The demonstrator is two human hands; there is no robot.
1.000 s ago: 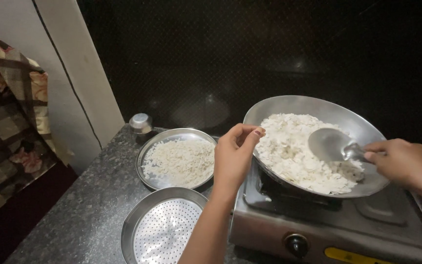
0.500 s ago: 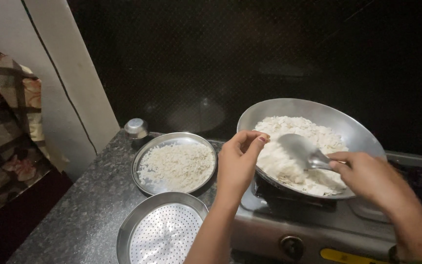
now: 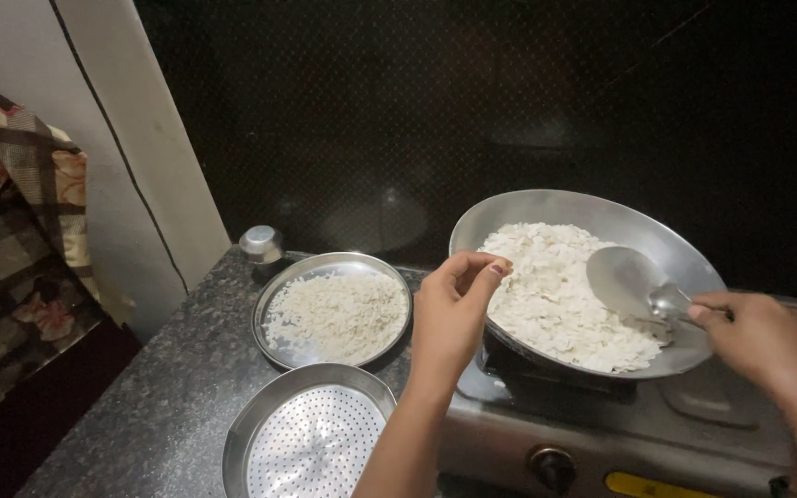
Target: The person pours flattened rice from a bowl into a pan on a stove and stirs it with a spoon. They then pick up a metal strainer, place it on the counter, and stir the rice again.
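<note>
Dark-walled stove (image 3: pixel 601 433) carries the pan (image 3: pixel 546 207): left hand (image 3: pixel 449 314) pinches fingertips together at its near-left rim, right hand (image 3: pixel 767 341) clamps the spoon (image 3: pixel 634 281) handle.

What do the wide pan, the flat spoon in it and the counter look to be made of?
Wide pan: bare metal, probably aluminium or steel, with a dull grey sheen. Flat spoon, held by the right hand: polished metal with a brighter mirror-like shine. Counter: dark speckled stone, likely polished granite, judging by its flecks and soft gloss. The left hand grips the pan's rim.
</note>
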